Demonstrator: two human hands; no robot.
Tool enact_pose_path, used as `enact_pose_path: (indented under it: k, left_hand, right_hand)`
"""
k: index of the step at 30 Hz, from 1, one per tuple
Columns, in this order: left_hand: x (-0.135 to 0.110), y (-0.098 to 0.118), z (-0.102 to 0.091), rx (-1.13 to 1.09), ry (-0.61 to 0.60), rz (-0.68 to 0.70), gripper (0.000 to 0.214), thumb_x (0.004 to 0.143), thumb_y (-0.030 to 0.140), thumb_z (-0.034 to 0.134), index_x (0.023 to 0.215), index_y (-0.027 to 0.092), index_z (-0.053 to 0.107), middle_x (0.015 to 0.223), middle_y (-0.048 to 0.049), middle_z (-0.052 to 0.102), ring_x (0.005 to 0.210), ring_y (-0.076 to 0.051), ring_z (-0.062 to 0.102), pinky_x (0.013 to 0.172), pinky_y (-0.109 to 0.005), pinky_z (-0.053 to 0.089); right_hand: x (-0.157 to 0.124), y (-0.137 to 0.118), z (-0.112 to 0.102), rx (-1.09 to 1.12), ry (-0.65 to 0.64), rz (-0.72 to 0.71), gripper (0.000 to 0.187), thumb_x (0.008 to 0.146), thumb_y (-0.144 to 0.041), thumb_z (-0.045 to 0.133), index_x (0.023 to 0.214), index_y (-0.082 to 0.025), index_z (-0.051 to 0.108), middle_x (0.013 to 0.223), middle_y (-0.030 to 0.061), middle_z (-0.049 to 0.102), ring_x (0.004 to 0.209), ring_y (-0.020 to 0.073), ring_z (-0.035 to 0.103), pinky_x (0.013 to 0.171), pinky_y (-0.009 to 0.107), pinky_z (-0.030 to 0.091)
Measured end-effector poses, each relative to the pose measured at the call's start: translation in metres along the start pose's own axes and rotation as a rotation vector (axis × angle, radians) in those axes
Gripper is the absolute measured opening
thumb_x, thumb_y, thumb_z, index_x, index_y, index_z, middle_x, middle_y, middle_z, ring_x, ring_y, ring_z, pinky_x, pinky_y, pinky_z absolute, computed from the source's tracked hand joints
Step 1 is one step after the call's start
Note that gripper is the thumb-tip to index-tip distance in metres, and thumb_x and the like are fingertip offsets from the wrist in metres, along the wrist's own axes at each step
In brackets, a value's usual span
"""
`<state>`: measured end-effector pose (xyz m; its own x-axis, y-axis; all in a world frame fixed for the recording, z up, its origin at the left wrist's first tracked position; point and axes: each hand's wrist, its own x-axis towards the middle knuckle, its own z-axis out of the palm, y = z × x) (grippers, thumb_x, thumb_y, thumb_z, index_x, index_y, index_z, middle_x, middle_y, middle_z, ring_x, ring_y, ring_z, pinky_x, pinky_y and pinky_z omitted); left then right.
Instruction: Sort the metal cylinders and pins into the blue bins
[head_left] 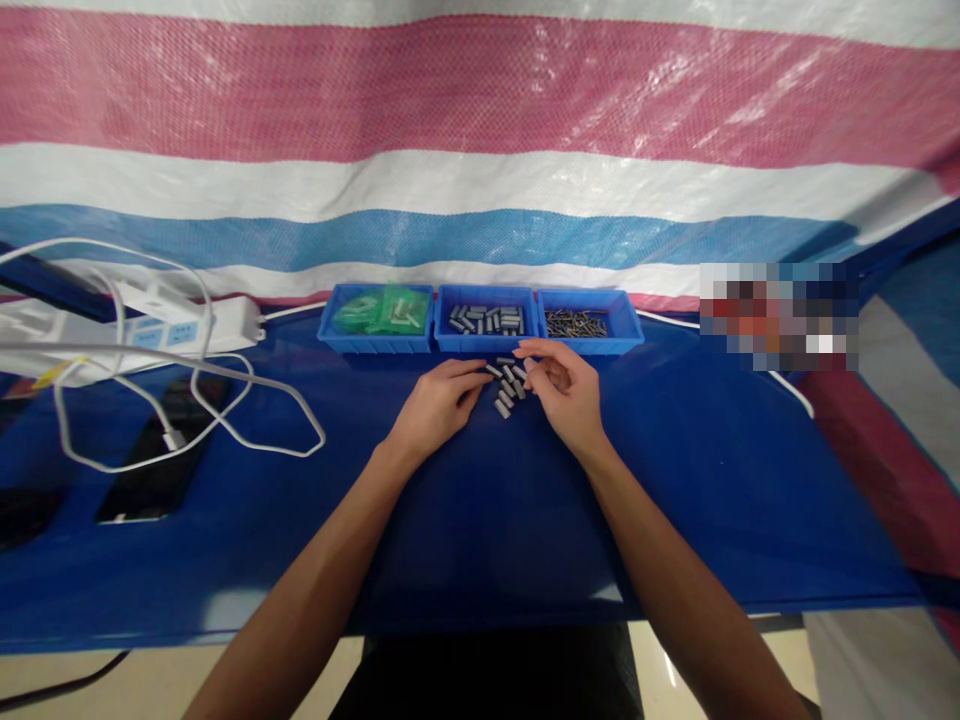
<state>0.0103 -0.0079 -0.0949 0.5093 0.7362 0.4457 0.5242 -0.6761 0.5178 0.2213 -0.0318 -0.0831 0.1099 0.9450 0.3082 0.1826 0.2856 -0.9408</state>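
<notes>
Several short grey metal cylinders point(509, 387) lie in a small loose pile on the blue tabletop, between my two hands. From the left, my left hand point(439, 405) reaches in with its fingers bent together, and its fingertips close at a cylinder point(493, 370) on the pile's edge. My right hand point(564, 392) is at the pile's right side, thumb and fingers curled in a pinch at another cylinder point(520, 373). The fingers partly cover that cylinder. Just behind the pile, a blue bin point(484, 344) holds more of these cylinders.
A left bin point(375, 345) contains green plastic bags with small pieces. The right bin point(600, 347) holds thin, screw-like metal parts. White cables point(259, 378), a power strip point(244, 322) and a dark phone point(154, 475) occupy the table's left side. A striped tarp point(480, 185) hangs behind.
</notes>
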Motion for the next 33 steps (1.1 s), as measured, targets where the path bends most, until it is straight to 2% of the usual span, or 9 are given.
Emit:
enact_pose_path:
  k: [7, 12, 14, 16, 20, 27, 33]
  left_hand:
    - [0.004, 0.005, -0.007, -0.187, 0.104, -0.168, 0.021, 0.098, 0.018, 0.066, 0.113, 0.018, 0.081, 0.111, -0.0078, 0.081, 0.100, -0.020, 0.077, 0.095, -0.034, 0.063]
    - [0.006, 0.008, -0.007, -0.457, 0.171, -0.407, 0.020, 0.095, 0.030, 0.072, 0.108, 0.020, 0.084, 0.108, -0.0067, 0.083, 0.100, -0.023, 0.079, 0.096, -0.036, 0.063]
    - [0.007, 0.010, -0.006, -0.578, 0.185, -0.462, 0.024, 0.093, 0.036, 0.076, 0.108, 0.019, 0.084, 0.110, -0.0084, 0.083, 0.102, -0.024, 0.079, 0.098, -0.037, 0.062]
    - [0.009, 0.012, -0.005, -0.678, 0.203, -0.506, 0.031, 0.091, 0.043, 0.079, 0.107, 0.017, 0.083, 0.107, -0.0100, 0.083, 0.099, -0.025, 0.079, 0.093, -0.037, 0.064]
    - [0.012, 0.013, -0.003, -0.767, 0.235, -0.569, 0.039, 0.087, 0.051, 0.082, 0.103, 0.015, 0.082, 0.095, -0.0093, 0.083, 0.083, -0.022, 0.078, 0.079, -0.032, 0.063]
    - [0.011, 0.008, -0.007, -0.835, 0.245, -0.652, 0.039, 0.084, 0.050, 0.084, 0.103, 0.016, 0.081, 0.086, -0.0062, 0.080, 0.065, -0.013, 0.068, 0.062, -0.023, 0.054]
    - [0.012, 0.009, -0.007, -0.885, 0.255, -0.675, 0.038, 0.079, 0.047, 0.089, 0.099, 0.016, 0.080, 0.091, -0.0067, 0.080, 0.075, -0.015, 0.072, 0.072, -0.026, 0.059]
  right_hand:
    - [0.002, 0.000, -0.003, 0.021, 0.019, 0.009, 0.018, 0.095, -0.031, 0.068, 0.110, -0.024, 0.074, 0.105, 0.0050, 0.079, 0.065, 0.0140, 0.068, 0.063, 0.031, 0.059]
    - [0.002, 0.004, -0.004, 0.019, -0.006, 0.044, 0.019, 0.095, -0.035, 0.069, 0.110, -0.025, 0.074, 0.101, 0.0050, 0.080, 0.066, 0.0166, 0.071, 0.065, 0.034, 0.059]
    - [0.002, 0.005, -0.005, 0.017, -0.016, 0.052, 0.020, 0.095, -0.037, 0.069, 0.110, -0.026, 0.074, 0.099, 0.0050, 0.080, 0.067, 0.0174, 0.071, 0.065, 0.034, 0.059]
    - [0.002, 0.005, -0.005, 0.015, -0.022, 0.058, 0.021, 0.095, -0.039, 0.070, 0.110, -0.026, 0.074, 0.097, 0.0050, 0.080, 0.068, 0.0179, 0.071, 0.065, 0.035, 0.058]
    - [0.002, 0.002, -0.004, 0.016, -0.040, 0.085, 0.023, 0.094, -0.039, 0.070, 0.111, -0.024, 0.075, 0.092, 0.0047, 0.079, 0.067, 0.0170, 0.070, 0.064, 0.034, 0.058]
    - [0.000, 0.005, -0.004, 0.006, -0.076, 0.091, 0.022, 0.095, -0.037, 0.069, 0.111, -0.024, 0.076, 0.089, 0.0039, 0.079, 0.068, 0.0172, 0.071, 0.066, 0.034, 0.059]
    - [0.000, 0.005, -0.004, 0.004, -0.087, 0.089, 0.019, 0.094, -0.034, 0.069, 0.109, -0.024, 0.076, 0.088, 0.0036, 0.079, 0.067, 0.0173, 0.071, 0.066, 0.034, 0.059]
